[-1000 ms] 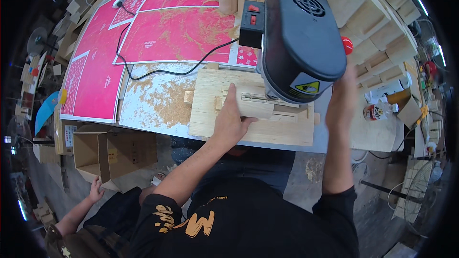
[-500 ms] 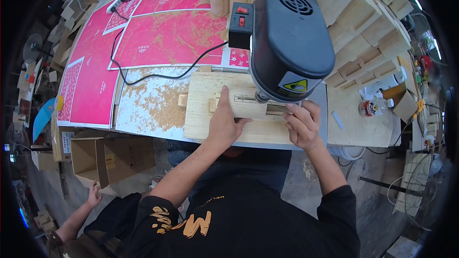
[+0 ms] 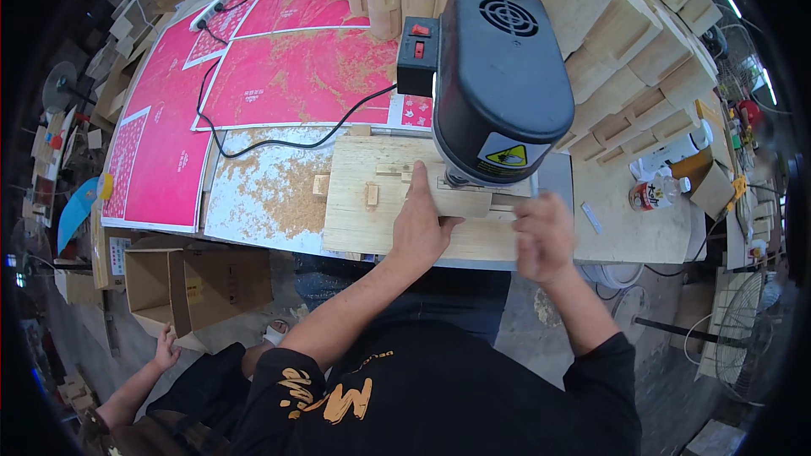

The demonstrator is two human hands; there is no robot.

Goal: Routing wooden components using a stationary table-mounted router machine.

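A pale wooden block (image 3: 466, 202) with a slot along its top lies on a plywood board (image 3: 355, 232), under the head of a black drill-like machine (image 3: 507, 76). My left hand (image 3: 421, 226) grips the block's left end, its index finger laid along that end and its thumb at the near edge. My right hand (image 3: 545, 236) is just past the block's right end, smeared by motion; whether its fingers hold anything cannot be made out. The machine's bit is mostly hidden beneath its housing.
Small wood stops (image 3: 372, 194) sit on the board. Sawdust (image 3: 279, 194) covers the white surface to the left. A black cord (image 3: 287, 133) crosses pink sheets (image 3: 287, 76). Carved wooden pieces (image 3: 625, 42) are stacked behind. A bottle (image 3: 650, 192) stands right; another person's hand (image 3: 166, 348) shows lower left.
My left hand and the block have shifted right along the board, uncovering small stops. My right hand has come away from the block's right end and now blurs. The view has shifted slightly.
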